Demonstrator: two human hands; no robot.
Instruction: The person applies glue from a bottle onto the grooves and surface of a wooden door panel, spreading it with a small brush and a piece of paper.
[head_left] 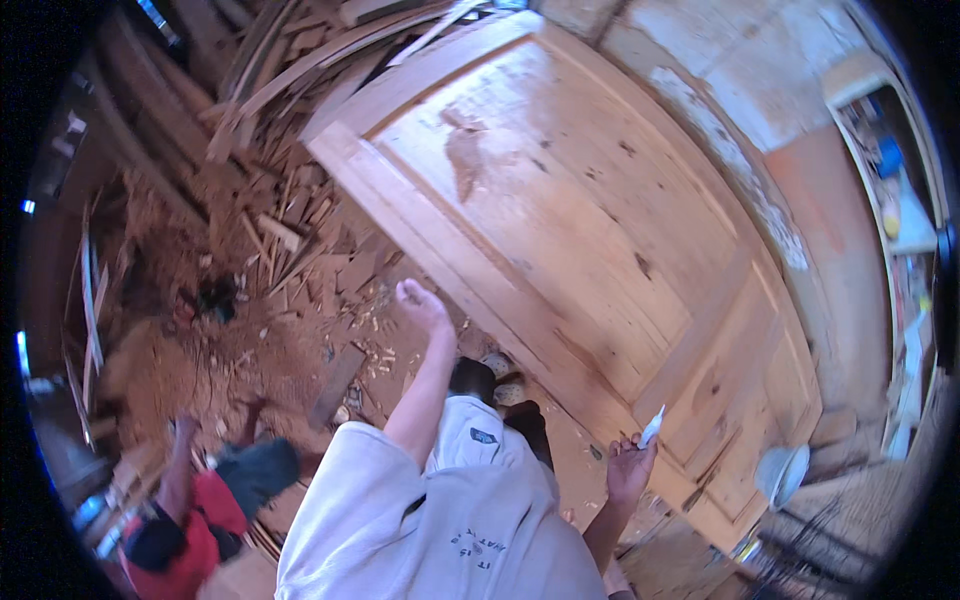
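Observation:
My right hand (628,468) is closed round a small white squeeze bottle (653,426) with a pointed nozzle, tip upward, beside the lower end of a large wooden panel door (590,240). The door is pale brown, with raised frame rails, dark knots and a darker smear on its upper panel. Out to the left, my left hand (424,306) hangs near the door's long left edge, apart from it. Its fingers are loosely bent and nothing shows in them.
Wood offcuts (300,215) and shavings litter the brown ground at left. Long boards lean at upper left. Another person in red (195,530) is low at lower left. A white bowl (782,474) stands by the door's lower right corner; a shelf (890,180) stands at right.

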